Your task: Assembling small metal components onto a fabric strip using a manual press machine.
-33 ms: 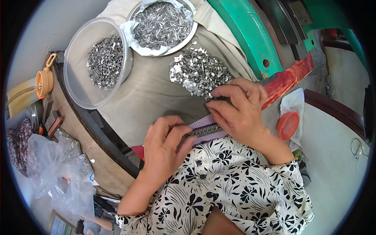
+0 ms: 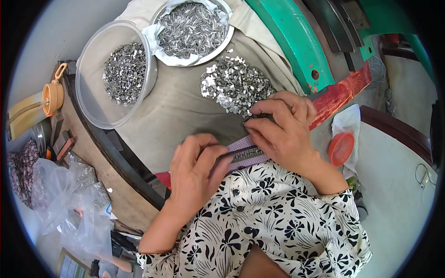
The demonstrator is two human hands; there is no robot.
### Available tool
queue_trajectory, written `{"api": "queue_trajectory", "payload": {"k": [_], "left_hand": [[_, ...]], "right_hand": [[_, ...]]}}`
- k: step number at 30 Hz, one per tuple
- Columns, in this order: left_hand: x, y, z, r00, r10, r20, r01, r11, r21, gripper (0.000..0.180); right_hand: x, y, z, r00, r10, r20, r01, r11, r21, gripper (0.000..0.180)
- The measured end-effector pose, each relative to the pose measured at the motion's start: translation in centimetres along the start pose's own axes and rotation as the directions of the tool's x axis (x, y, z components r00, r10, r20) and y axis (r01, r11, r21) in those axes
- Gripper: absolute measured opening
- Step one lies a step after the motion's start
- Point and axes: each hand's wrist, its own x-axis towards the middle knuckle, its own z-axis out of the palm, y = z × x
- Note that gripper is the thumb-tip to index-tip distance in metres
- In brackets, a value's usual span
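My left hand (image 2: 193, 164) is closed, thumb and index finger together at the left end of a narrow row of small grey metal pieces (image 2: 245, 154). That row lies on purple-and-white checked cloth (image 2: 257, 161) close to my patterned shirt. What sits between my left fingertips is hidden. My right hand (image 2: 285, 127) pinches at the near edge of a loose pile of small flat silvery metal pieces (image 2: 236, 85). A small dark bit shows at its fingertips, too small to name. The right palm covers the row's right end.
Far left stands a clear round tub (image 2: 83, 92) of small metal parts. Beside it, a lined white bowl (image 2: 204, 60) holds slim silvery pins. A green metal frame (image 2: 296, 41) curves along the right, near an orange-red cup (image 2: 340, 149). Plastic bags (image 2: 69, 204) lie lower left.
My left hand has shifted very slightly, its fingers drawn a little up from the row's end. My right hand, the pile and the containers look the same.
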Motion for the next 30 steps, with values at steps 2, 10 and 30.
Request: {"api": "queue_trajectory", "payload": {"k": [2,10,30], "left_hand": [[1.0,0.1,0.5,0.999,0.025,-0.027,-0.025,1.000,0.010,0.022],[4.0,0.5,2.4,0.996,0.077,-0.041,-0.071,0.987,0.144,0.017],[4.4,0.6,2.1,0.998,0.058,-0.004,-0.055,0.972,0.228,0.012]], "right_hand": [[0.1,0.2,-0.1,1.000,-0.003,0.013,0.002,0.999,0.040,0.023],[-2.6,-0.2,-3.0,0.998,0.000,0.064,0.003,0.999,-0.048,0.024],[-4.2,-1.1,-2.3,0.989,-0.091,0.118,0.105,0.987,-0.118,0.021]]}}
